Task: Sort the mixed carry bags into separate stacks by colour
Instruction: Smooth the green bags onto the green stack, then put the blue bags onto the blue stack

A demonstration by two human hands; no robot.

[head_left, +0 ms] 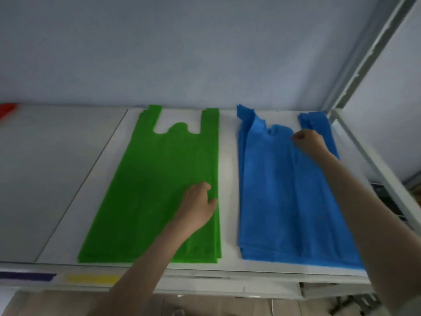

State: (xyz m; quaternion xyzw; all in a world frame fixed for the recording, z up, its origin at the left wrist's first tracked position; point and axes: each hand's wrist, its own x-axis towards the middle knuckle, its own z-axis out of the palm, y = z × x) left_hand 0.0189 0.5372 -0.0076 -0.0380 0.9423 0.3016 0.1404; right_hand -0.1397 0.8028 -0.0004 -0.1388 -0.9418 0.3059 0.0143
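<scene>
Your left hand (199, 202) is lying flat, fingers relaxed, near the green stack (155, 190) edge; your right hand (306, 142) fingers are curling, possibly pinching the blue stack (284, 201), grip unclear.

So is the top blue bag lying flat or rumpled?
Rumpled at the top: the blue stack has a bent left handle, and the right hand pinches its upper edge.

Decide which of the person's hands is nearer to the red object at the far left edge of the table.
Left. The left hand rests on the green stack, which lies between the blue stack and the red object. The right hand is on the blue stack, further right.
</scene>
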